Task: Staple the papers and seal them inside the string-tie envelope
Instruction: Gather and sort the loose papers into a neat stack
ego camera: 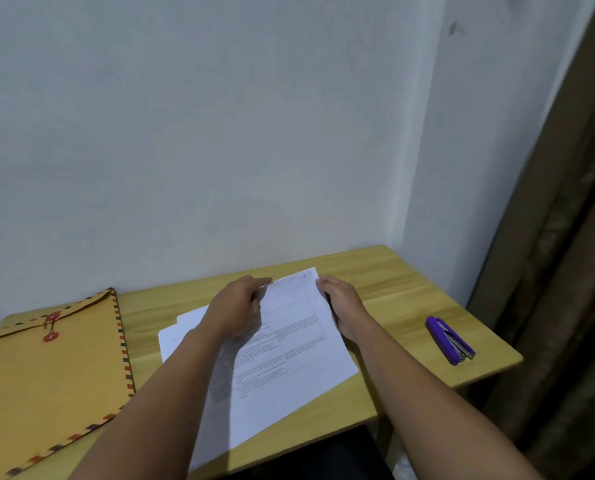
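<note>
A stack of white printed papers (289, 348) lies on the wooden table (407, 299), its near end reaching past the table's front edge. My left hand (235, 308) grips the far left part of the top sheets. My right hand (341, 308) grips their far right edge, and the far end is slightly lifted. More white sheets (182, 327) stick out underneath on the left. The brown string-tie envelope (47, 375) lies flat at the left, its flap closed with red buttons and string (51, 327). A purple stapler (450, 341) lies on the table's right side, apart from both hands.
A pale wall rises directly behind the table. A brown curtain or door frame (566, 271) stands at the right. The table's right corner ends just past the stapler. Something dark (323, 459) shows below the front edge.
</note>
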`<state>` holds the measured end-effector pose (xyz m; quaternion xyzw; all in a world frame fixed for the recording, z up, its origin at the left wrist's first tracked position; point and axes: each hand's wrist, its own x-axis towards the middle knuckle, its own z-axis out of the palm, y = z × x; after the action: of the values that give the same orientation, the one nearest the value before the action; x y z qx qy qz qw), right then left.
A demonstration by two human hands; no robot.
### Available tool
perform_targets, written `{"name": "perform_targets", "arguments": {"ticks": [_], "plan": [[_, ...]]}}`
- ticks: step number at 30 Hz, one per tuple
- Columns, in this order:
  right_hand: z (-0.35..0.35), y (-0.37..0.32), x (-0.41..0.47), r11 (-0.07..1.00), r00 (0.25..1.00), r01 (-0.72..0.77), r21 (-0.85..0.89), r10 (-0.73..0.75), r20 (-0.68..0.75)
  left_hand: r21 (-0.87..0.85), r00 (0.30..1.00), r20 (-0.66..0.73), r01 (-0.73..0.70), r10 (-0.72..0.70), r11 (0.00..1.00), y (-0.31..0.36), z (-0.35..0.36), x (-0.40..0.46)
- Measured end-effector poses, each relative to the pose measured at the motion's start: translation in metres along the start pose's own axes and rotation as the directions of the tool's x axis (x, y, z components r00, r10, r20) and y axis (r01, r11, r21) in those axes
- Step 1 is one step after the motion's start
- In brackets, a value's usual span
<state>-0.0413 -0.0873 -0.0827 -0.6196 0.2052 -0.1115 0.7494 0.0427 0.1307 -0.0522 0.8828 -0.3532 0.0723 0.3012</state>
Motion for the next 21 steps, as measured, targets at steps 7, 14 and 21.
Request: {"name": "perform_targets", "arguments": {"ticks": [7,14,21], "plan": [[0.0001,-0.0015,-0.0104,0.998,0.999,-0.010,0.063,0.006,0.054,0.007,1.000,0.009,-0.020,0.020,1.000,-0.0001,-0.0012,0.0010],[0.0024,0.0041,-0.0034,1.000,0.999,0.001,-0.005,-0.001,0.047,-0.050,0.997,-0.045,-0.060,0.057,0.997,-0.0021,-0.0018,0.0001],[-0.0005,0.0032,-0.0082,1.000,0.994,-0.004,0.010,0.003,0.106,0.038,0.999,-0.011,-0.051,0.052,0.998,-0.0036,-0.0048,0.0019]]}}
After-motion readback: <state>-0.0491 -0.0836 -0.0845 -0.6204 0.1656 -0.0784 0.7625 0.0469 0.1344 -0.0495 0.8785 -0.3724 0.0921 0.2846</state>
